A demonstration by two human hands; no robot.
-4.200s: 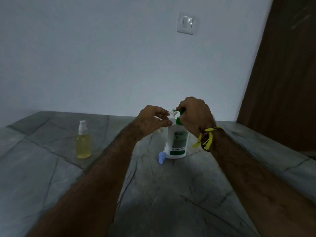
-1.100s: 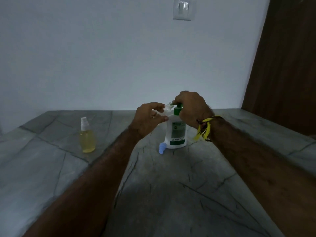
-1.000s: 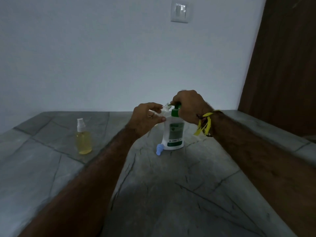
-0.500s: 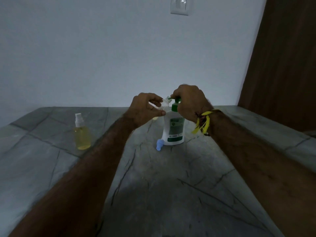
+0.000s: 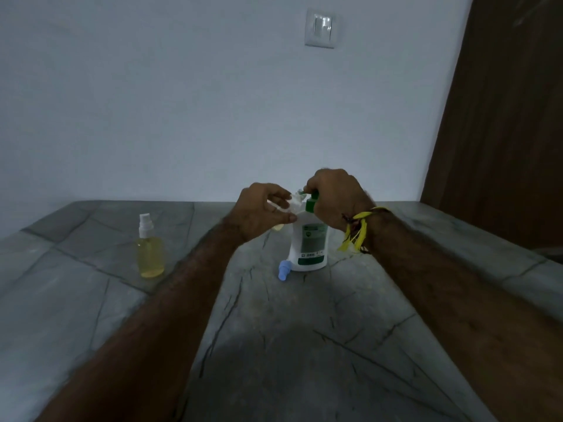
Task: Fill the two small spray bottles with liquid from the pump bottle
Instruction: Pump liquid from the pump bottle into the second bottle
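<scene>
A white pump bottle (image 5: 308, 248) with a green label and green pump head stands upright in the middle of the stone counter. My right hand (image 5: 333, 199) is closed over its pump head. My left hand (image 5: 262, 210) holds a small clear spray bottle (image 5: 293, 204) with its open mouth against the pump's nozzle; most of that bottle is hidden by my fingers. A second small spray bottle (image 5: 150, 248), capped in white and full of yellow liquid, stands alone to the left. A pale blue spray cap (image 5: 284, 270) lies on the counter by the pump bottle's base.
The grey stone counter (image 5: 274, 345) runs back to a white wall with a light switch (image 5: 320, 28). A brown wooden door (image 5: 502, 123) stands at the right. A yellow thread band (image 5: 356, 233) hangs from my right wrist.
Both hands have stayed at the pump head with the small bottle under the nozzle. Only the view has shifted slightly up and down; the bottles on the counter have not moved.
</scene>
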